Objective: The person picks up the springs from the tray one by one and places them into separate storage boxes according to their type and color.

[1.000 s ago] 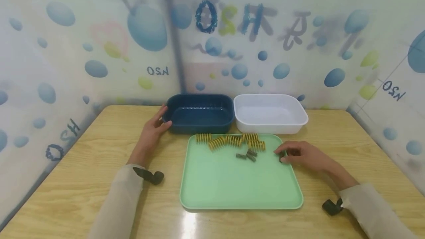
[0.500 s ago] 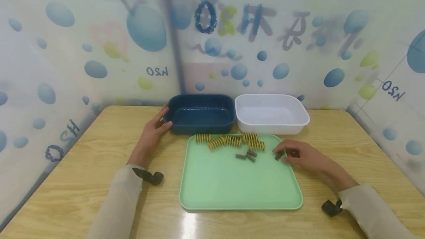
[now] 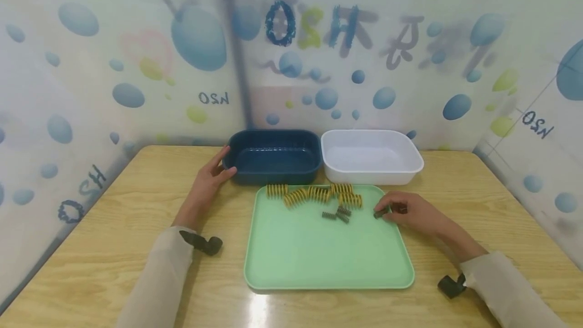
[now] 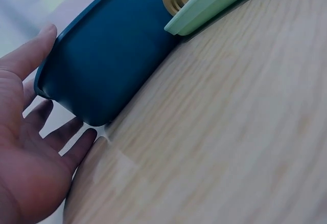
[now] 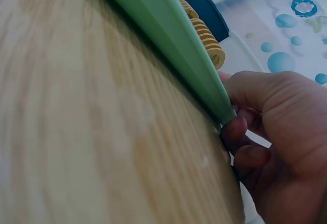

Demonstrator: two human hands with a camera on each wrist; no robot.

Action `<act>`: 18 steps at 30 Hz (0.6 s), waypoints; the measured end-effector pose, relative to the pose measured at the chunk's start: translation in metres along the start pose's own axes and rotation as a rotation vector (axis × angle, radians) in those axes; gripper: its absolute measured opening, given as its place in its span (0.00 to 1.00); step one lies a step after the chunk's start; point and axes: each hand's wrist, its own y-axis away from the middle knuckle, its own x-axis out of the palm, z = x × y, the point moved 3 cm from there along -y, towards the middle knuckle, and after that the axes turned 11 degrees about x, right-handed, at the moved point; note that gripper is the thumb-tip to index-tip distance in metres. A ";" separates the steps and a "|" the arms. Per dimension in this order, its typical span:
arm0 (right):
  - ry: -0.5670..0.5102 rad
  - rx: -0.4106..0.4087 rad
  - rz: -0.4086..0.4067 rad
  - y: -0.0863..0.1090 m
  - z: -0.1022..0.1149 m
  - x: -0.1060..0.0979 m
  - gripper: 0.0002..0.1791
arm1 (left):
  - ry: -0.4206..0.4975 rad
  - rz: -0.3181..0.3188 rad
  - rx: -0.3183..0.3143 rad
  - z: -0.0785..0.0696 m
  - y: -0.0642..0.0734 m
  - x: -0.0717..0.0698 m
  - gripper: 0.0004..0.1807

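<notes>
In the head view my right hand [image 3: 416,211] pinches a small dark coil spring [image 3: 379,213] between thumb and fingers, over the right side of a green tray [image 3: 328,257]. The right wrist view shows that hand [image 5: 291,127] at the tray's edge, the spring hidden there. More small dark springs [image 3: 329,215] lie on the tray, left of the held one. Larger yellow springs [image 3: 296,197] line the tray's far edge. My left hand [image 3: 207,183] rests with extended fingers against the left end of a dark blue dish [image 3: 273,177]; its thumb [image 4: 38,50] is at the rim.
A white dish [image 3: 373,176] stands right of the blue one, both just behind the tray. All of it sits on a wooden table [image 3: 209,287]. A patterned cloth wall [image 3: 291,105] rises behind the table and at both sides.
The pinched dark spring has come further out from under my right fingers and turned a little, shifting slightly left. My left hand stays at the blue dish.
</notes>
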 end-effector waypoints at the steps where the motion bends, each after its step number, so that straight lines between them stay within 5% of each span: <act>1: -0.004 0.000 0.000 0.000 0.000 0.000 0.10 | 0.006 -0.002 -0.005 0.002 0.000 0.000 0.36; 9: -0.004 0.012 -0.015 0.000 -0.002 0.000 0.09 | 0.001 -0.018 0.030 0.028 -0.005 -0.004 0.36; 18: -0.026 -0.009 -0.018 0.000 -0.003 0.001 0.09 | 0.013 0.014 0.032 0.005 -0.003 0.000 0.37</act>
